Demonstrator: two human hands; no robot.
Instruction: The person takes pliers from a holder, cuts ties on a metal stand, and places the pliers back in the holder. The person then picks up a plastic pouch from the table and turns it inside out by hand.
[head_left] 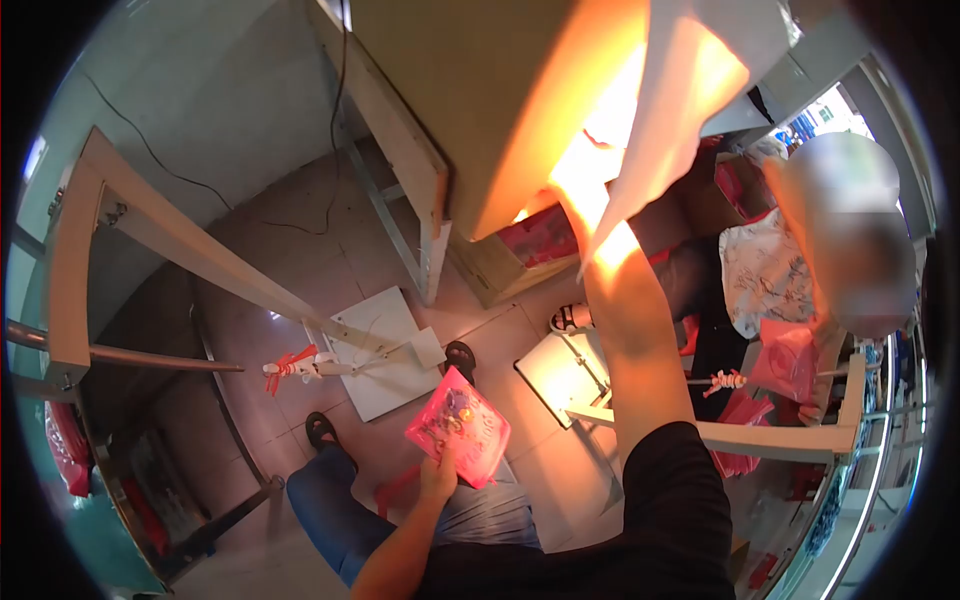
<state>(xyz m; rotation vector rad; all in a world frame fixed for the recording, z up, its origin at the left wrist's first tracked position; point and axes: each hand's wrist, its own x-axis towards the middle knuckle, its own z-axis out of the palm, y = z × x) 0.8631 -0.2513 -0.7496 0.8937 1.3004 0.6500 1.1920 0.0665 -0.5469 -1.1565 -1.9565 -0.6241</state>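
Note:
Held low over my lap is a bright pink plastic packet (465, 430) with printed lettering and small coloured shapes on its front. My left hand (438, 476) is closed on its lower left edge. My right arm stretches up and forward into a brightly lit box (500, 130). Strong glare washes out my right hand (578, 182), so its fingers and anything in them cannot be made out. A pale sheet (665, 120) hangs beside the right forearm. Below the lit opening, pink packets (545, 238) lie in a cardboard box (488, 270).
Another person in a patterned top (768, 270) sits at the right, beside a pink packet (785, 360). A pale frame (220, 270) with a metal rod (170, 358) stands at the left. White boards (385, 385) lie on the tiled floor near my feet.

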